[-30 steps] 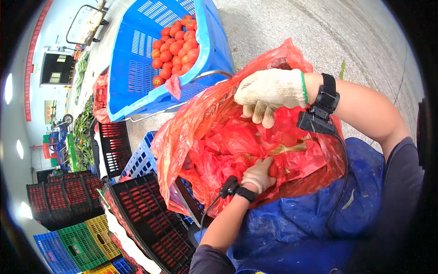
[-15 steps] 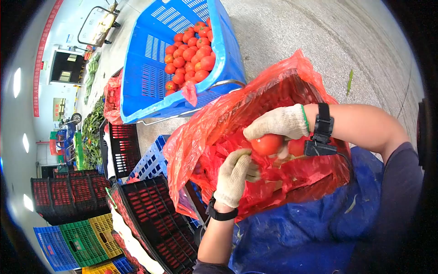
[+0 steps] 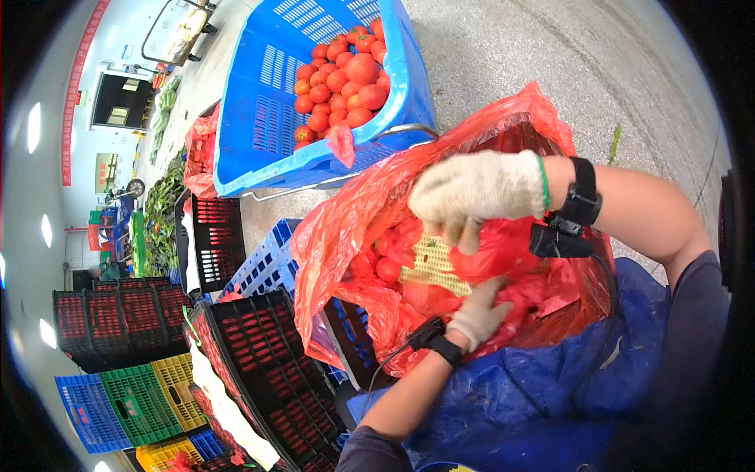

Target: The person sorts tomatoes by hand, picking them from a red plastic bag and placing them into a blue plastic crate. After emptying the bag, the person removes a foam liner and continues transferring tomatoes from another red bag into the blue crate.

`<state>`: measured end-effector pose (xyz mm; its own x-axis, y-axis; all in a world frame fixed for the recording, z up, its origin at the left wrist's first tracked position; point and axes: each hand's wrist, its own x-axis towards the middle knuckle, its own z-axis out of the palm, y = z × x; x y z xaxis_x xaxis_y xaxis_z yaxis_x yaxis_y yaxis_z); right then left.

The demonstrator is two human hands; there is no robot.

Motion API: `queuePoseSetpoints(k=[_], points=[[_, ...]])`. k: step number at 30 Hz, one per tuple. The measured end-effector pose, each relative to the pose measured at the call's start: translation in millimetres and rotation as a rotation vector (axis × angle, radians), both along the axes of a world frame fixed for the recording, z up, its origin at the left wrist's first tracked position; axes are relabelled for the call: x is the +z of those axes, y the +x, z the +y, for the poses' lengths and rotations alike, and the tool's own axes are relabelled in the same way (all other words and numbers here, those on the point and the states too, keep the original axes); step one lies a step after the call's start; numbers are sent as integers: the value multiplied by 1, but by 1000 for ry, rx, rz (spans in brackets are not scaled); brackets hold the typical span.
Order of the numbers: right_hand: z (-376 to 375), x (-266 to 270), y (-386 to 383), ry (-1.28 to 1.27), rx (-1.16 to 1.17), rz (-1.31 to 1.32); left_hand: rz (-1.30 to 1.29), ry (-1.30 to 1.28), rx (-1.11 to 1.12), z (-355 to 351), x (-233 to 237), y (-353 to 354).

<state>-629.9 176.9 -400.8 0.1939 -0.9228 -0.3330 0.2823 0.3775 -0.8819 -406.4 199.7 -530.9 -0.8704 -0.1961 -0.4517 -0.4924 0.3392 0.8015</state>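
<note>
My right hand (image 3: 480, 191), in a white knitted glove, hangs over a crate lined with red plastic (image 3: 330, 244). Its fingers point down, slightly apart, with nothing visible in them. Lower down, my gloved left hand (image 3: 480, 315) lies against the crumpled red plastic, thumb and fingers spread. Between the hands a yellow perforated surface (image 3: 432, 267) shows, with a red tomato (image 3: 388, 269) at its left. A blue basket (image 3: 307, 167) beyond holds several tomatoes; one large tomato (image 3: 362, 69) is on or just above the pile.
Black mesh crates (image 3: 263, 354) stand at the lower left, near a blue crate (image 3: 263, 263). Stacked blue, green and yellow crates (image 3: 134, 409) are further left. Blue cloth (image 3: 519, 393) covers the area below my hands. A cart (image 3: 177, 31) stands at the upper left.
The tomato under my right hand is no longer there, and a large tomato shows at the basket's pile. My left hand has moved right and down, its fingers now spread. Yellow surface is exposed.
</note>
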Motion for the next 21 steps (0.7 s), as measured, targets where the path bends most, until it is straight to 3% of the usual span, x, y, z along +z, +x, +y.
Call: queuePoseSetpoints(k=[3,5,8,9,10,11,13,15,17,21], points=[[10,-6,-1,110,95,239,109,-53,-5,11,31,-19],[10,-26,-6,135,97,245,138,-198,105,-11,20,-13],[6,-46,-12,174,70,226,222,-393,611,-67,2,7],[6,-49,-14,191,47,201,185,-518,697,-85,2,11],[5,-50,-17,208,45,172,110,-869,639,-105,-5,19],[6,-59,-19,193,57,149,-28,-955,772,-120,-20,24],[5,-69,-18,180,53,130,-32,-643,528,-160,-37,37],[7,-62,-12,248,44,257,-402,-937,557,-152,-35,28],[11,-68,-13,337,29,236,-577,-909,520,-147,-37,14],[13,-67,-11,390,38,311,-554,-765,678,-144,-32,13]])
